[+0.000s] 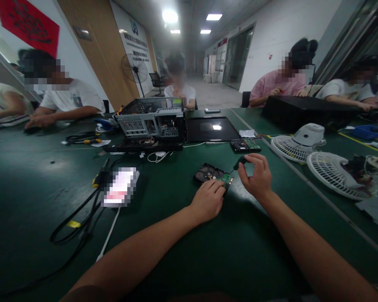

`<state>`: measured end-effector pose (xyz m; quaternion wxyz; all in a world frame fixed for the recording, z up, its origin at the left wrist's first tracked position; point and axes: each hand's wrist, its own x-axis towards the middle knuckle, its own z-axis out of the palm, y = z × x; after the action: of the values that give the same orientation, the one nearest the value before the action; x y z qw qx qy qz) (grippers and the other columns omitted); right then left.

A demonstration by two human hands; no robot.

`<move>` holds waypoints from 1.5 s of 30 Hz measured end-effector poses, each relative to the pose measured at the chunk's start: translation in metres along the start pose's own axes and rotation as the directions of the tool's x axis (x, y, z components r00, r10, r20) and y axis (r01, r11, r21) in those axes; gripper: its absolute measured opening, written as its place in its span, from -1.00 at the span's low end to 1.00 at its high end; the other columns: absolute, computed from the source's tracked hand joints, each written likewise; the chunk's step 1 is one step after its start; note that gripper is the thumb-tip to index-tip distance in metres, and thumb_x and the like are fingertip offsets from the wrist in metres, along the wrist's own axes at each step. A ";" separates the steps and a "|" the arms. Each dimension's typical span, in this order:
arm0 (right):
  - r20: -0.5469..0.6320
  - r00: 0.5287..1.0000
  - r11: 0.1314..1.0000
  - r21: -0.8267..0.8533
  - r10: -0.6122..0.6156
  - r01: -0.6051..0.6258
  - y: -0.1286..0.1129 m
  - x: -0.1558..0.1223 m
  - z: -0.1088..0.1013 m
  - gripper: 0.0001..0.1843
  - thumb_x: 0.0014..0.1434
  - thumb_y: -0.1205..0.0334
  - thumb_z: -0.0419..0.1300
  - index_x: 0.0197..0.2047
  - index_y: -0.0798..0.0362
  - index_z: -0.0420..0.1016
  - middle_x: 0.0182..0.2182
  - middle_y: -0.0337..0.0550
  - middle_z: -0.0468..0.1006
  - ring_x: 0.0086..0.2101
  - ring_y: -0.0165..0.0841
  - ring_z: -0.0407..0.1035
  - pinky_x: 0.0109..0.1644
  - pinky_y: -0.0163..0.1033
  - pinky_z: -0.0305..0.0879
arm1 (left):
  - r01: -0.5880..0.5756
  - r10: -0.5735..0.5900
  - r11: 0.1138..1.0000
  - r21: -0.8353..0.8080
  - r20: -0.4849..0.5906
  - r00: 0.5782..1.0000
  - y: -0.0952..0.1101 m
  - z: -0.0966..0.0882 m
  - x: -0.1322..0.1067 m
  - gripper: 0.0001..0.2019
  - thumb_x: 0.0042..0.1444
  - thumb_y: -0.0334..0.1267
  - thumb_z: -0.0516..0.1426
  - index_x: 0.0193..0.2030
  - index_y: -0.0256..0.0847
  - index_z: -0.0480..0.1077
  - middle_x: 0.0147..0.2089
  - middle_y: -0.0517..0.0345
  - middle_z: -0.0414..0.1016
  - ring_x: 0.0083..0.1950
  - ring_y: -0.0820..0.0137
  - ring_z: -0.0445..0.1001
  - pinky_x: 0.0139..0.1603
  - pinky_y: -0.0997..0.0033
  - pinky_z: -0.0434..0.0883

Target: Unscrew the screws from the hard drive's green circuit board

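Note:
A hard drive (204,173) lies on the green table with its green circuit board facing up. My left hand (209,199) is closed on the drive's near edge, fingers over the board. In my right hand (255,174) a dark-handled screwdriver (239,162) is pinched between thumb and fingers. Its thin shaft slants down to the left, to the board's right end; whether the tip touches a screw is too small to tell. Just beyond, a second hard drive (246,145) with a green board rests on the table.
An opened computer case (149,126) and a dark flat panel (211,129) stand at the back. Left are a lit phone (119,187) and black cables (88,218). White fan parts (302,144) lie to the right. Several people sit around the table, one by a black case (305,111).

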<state>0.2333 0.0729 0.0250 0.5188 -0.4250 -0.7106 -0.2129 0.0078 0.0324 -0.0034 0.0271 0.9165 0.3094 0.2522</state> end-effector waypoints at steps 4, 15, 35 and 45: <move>0.026 1.000 0.999 0.047 -0.015 0.014 0.001 0.000 0.001 -0.59 0.22 0.29 0.26 0.12 -0.02 0.30 0.03 0.06 0.51 0.03 -0.11 0.46 0.10 0.11 0.46 | -0.001 0.001 1.000 -0.002 0.006 1.000 0.000 0.001 0.000 -0.73 0.25 -0.37 0.13 0.09 -0.26 0.36 0.21 -0.10 0.41 0.26 0.11 0.35 0.32 0.01 0.33; 0.024 1.000 1.000 -0.020 0.009 -0.009 0.000 0.000 0.000 -0.56 0.19 0.25 0.30 0.12 0.01 0.35 -0.11 0.00 0.45 -0.11 -0.17 0.41 -0.03 0.01 0.48 | 0.003 -0.003 1.000 -0.001 0.014 1.000 -0.001 0.001 0.000 -0.72 0.26 -0.36 0.13 0.10 -0.25 0.37 0.23 -0.10 0.40 0.28 0.08 0.33 0.32 -0.01 0.32; 0.015 1.000 1.000 0.022 0.006 -0.006 0.000 -0.001 0.001 -0.54 0.19 0.28 0.31 0.14 0.04 0.33 -0.02 0.06 0.46 -0.09 -0.16 0.45 -0.05 0.01 0.50 | -0.006 0.006 1.000 0.008 -0.005 1.000 -0.002 0.004 -0.001 -0.72 0.26 -0.36 0.13 0.10 -0.27 0.37 0.22 -0.09 0.40 0.26 0.10 0.34 0.34 0.03 0.30; -0.009 0.999 0.999 0.027 -0.035 0.036 0.003 -0.001 0.004 -0.52 0.17 0.27 0.36 0.10 -0.01 0.32 0.02 0.04 0.55 0.00 -0.14 0.51 0.03 0.04 0.52 | -0.004 0.004 1.000 0.000 -0.005 1.000 -0.001 0.003 0.000 -0.72 0.25 -0.37 0.14 0.10 -0.26 0.36 0.21 -0.10 0.41 0.26 0.10 0.34 0.32 0.01 0.31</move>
<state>0.2334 0.0770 0.0226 0.5235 -0.4044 -0.7187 -0.2141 0.0087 0.0337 -0.0067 0.0260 0.9163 0.3078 0.2548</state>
